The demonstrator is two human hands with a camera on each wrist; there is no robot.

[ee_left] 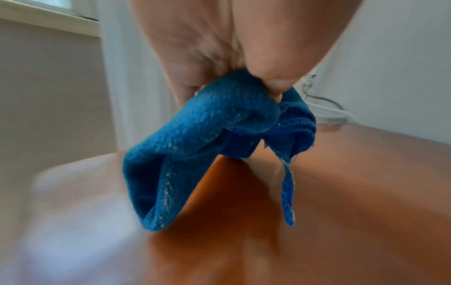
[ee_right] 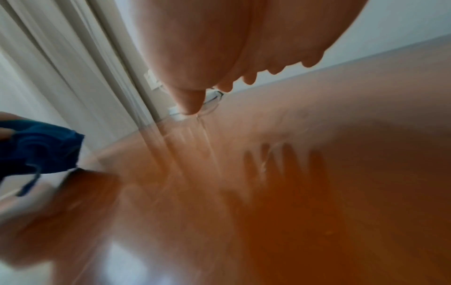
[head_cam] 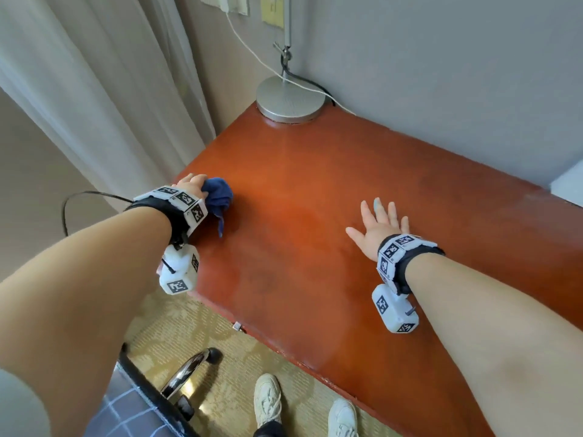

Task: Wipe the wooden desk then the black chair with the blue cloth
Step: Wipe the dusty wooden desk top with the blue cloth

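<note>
My left hand [head_cam: 192, 184] grips a bunched blue cloth [head_cam: 219, 195] near the left edge of the reddish wooden desk [head_cam: 315, 247]. In the left wrist view the blue cloth [ee_left: 207, 144] hangs from my curled fingers [ee_left: 268, 73] just above the desk top [ee_left: 341, 192], one loose strip trailing down. My right hand [head_cam: 380, 222] is spread flat with straight fingers over the desk's middle right, holding nothing. From the right wrist its fingers [ee_right: 249, 79] hover above the wood, and the cloth [ee_right: 44, 152] shows at far left. The black chair [head_cam: 148, 395] sits at the lower left, partly hidden by my arm.
A lamp with a round metal base [head_cam: 290, 99] stands at the desk's far corner, a white cable [head_cam: 252, 55] running up the wall. Curtains [head_cam: 110, 89] hang to the left. My shoes [head_cam: 268, 398] stand on patterned carpet below the desk's front edge.
</note>
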